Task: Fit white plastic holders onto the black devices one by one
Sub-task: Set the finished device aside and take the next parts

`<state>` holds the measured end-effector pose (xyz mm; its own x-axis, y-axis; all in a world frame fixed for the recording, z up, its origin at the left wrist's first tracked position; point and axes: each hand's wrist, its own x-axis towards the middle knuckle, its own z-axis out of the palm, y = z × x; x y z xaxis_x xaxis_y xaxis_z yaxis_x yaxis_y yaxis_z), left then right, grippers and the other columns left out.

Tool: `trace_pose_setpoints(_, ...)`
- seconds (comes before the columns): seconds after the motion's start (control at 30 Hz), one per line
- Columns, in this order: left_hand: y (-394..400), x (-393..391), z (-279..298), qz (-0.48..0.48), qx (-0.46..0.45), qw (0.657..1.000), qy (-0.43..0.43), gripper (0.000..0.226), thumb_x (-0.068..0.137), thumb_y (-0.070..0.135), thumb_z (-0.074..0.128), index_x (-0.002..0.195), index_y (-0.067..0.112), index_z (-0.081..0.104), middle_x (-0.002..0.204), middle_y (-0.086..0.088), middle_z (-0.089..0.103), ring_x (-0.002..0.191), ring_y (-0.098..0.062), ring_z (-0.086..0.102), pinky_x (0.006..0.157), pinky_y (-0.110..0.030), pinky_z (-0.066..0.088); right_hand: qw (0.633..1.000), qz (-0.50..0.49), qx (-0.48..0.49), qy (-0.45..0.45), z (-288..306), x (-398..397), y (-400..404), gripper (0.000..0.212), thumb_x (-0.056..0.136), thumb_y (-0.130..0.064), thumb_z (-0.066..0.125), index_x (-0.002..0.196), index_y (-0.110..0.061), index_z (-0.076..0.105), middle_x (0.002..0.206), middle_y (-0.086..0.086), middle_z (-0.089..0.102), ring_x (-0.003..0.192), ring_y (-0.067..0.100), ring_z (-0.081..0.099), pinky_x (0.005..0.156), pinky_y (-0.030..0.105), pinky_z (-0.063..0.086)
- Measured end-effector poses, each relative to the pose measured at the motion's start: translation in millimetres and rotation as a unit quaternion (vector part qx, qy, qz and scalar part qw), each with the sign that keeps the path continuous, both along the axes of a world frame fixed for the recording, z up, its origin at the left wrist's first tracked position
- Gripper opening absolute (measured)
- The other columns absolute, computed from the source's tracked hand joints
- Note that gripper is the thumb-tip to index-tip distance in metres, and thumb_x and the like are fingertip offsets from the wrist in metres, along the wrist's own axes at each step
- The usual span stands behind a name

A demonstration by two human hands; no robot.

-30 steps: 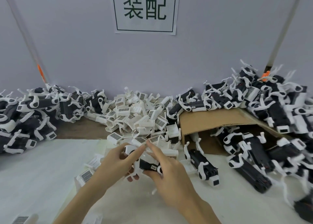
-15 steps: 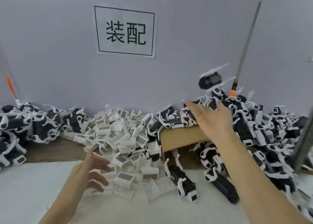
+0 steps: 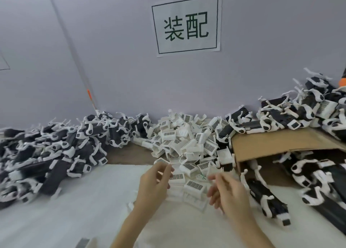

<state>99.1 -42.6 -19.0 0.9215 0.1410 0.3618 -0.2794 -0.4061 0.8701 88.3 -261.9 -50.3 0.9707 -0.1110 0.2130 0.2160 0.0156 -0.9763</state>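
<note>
A heap of white plastic holders (image 3: 187,146) with barcode labels lies in the middle, against the wall. My left hand (image 3: 153,186) hovers at the heap's near edge, fingers loosely spread, holding nothing. My right hand (image 3: 228,189) hangs beside it to the right, fingers relaxed and empty, blurred by motion. A black device with white holders fitted (image 3: 265,199) lies on the table just right of my right hand. More black devices with white holders are piled at the left (image 3: 52,154) and at the right (image 3: 307,109).
A brown cardboard flap (image 3: 280,144) juts out at the right, with devices on top of it and beneath it. White sheeting (image 3: 74,210) covers the near table. A paper sign (image 3: 187,25) hangs on the grey wall.
The assembled device that both hands held was tossed onto the right pile. My right hand has come back from the right to the holder heap, and the view has swung left.
</note>
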Motion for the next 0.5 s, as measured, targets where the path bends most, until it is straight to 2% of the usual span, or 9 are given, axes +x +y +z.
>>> trace_pose_setpoints(0.1, 9.6, 19.9, -0.5, 0.055, -0.041, 0.998, 0.002, 0.009, 0.106, 0.027, 0.063, 0.101, 0.025, 0.07, 0.093, 0.011, 0.073, 0.075, -0.011, 0.068, 0.062, -0.04, 0.057, 0.999, 0.017, -0.031, -0.024, -2.2, 0.2, 2.5, 0.02, 0.106, -0.023, 0.054, 0.101, -0.011, 0.069, 0.066, 0.016, 0.068, 0.051, 0.026, 0.061, 0.044, 0.03, 0.044)
trace_pose_setpoints(0.13, 16.3, 32.5, -1.1, 0.08, -0.017, 0.997, 0.011, 0.006, 0.105, 0.03, 0.064, 0.107, 0.026, 0.069, 0.102, 0.01, 0.072, 0.087, -0.009, 0.068, 0.073, -0.042, 0.06, 0.998, 0.024, -0.044, -0.029, -2.1, 0.9, 2.7, 0.019, 0.106, -0.023, 0.054, 0.1, -0.012, 0.068, 0.066, 0.015, 0.068, 0.05, 0.025, 0.06, 0.044, 0.029, 0.044)
trace_pose_setpoints(0.17, 25.3, 48.1, -1.1, 0.107, 0.03, 0.993, 0.027, 0.013, 0.104, 0.031, 0.065, 0.115, 0.025, 0.067, 0.113, 0.004, 0.068, 0.103, -0.012, 0.066, 0.086, -0.045, 0.059, 0.997, 0.03, -0.056, -0.033, -1.6, 1.3, 3.2, 0.018, 0.106, -0.023, 0.055, 0.1, -0.012, 0.068, 0.066, 0.014, 0.068, 0.05, 0.023, 0.06, 0.045, 0.027, 0.043)
trace_pose_setpoints(0.23, 48.3, 84.3, 2.9, 0.146, 0.158, 0.972, 0.089, 0.037, 0.102, 0.034, 0.066, 0.134, 0.018, 0.056, 0.134, -0.01, 0.05, 0.13, -0.03, 0.046, 0.108, -0.049, 0.046, 0.996, 0.037, -0.069, -0.042, -1.0, 1.4, 3.8, 0.018, 0.105, -0.022, 0.055, 0.098, -0.013, 0.069, 0.066, 0.013, 0.068, 0.049, 0.021, 0.059, 0.046, 0.024, 0.042)
trace_pose_setpoints(0.3, 76.7, 117.2, 18.9, 0.204, 0.314, 0.919, 0.124, 0.058, 0.1, 0.037, 0.065, 0.15, 0.018, 0.042, 0.152, -0.022, 0.029, 0.142, -0.042, 0.028, 0.115, -0.055, 0.037, 0.996, 0.045, -0.061, -0.045, -1.1, 2.0, 3.4, 0.018, 0.105, -0.021, 0.055, 0.098, -0.011, 0.069, 0.065, 0.013, 0.067, 0.048, 0.021, 0.058, 0.047, 0.022, 0.042)
trace_pose_setpoints(0.4, 124.0, 156.9, 55.1, 0.276, 0.514, 0.804, 0.118, 0.083, 0.096, 0.046, 0.071, 0.162, 0.028, 0.024, 0.17, -0.02, 0.002, 0.156, -0.049, 0.006, 0.115, -0.071, 0.032, 0.996, 0.053, -0.052, -0.046, -3.0, 4.5, 1.9, 0.017, 0.105, -0.018, 0.055, 0.098, -0.011, 0.069, 0.064, 0.013, 0.067, 0.047, 0.02, 0.057, 0.046, 0.02, 0.042)
trace_pose_setpoints(0.43, 138.2, 166.7, 67.1, 0.289, 0.549, 0.775, 0.121, 0.089, 0.094, 0.05, 0.073, 0.163, 0.031, 0.02, 0.172, -0.019, -0.001, 0.157, -0.051, 0.002, 0.114, -0.075, 0.031, 0.996, 0.054, -0.054, -0.047, -4.9, 6.1, 1.9, 0.017, 0.105, -0.017, 0.056, 0.097, -0.011, 0.069, 0.064, 0.013, 0.067, 0.046, 0.019, 0.057, 0.045, 0.02, 0.041)
trace_pose_setpoints(0.5, 160.5, 185.6, 85.8, 0.301, 0.577, 0.743, 0.154, 0.1, 0.089, 0.059, 0.077, 0.165, 0.035, 0.016, 0.173, -0.017, -0.002, 0.157, -0.052, 0.003, 0.114, -0.08, 0.028, 0.995, 0.053, -0.06, -0.054, -8.6, 10.4, 1.7, 0.017, 0.104, -0.018, 0.056, 0.096, -0.013, 0.069, 0.063, 0.011, 0.068, 0.044, 0.018, 0.057, 0.045, 0.02, 0.042)
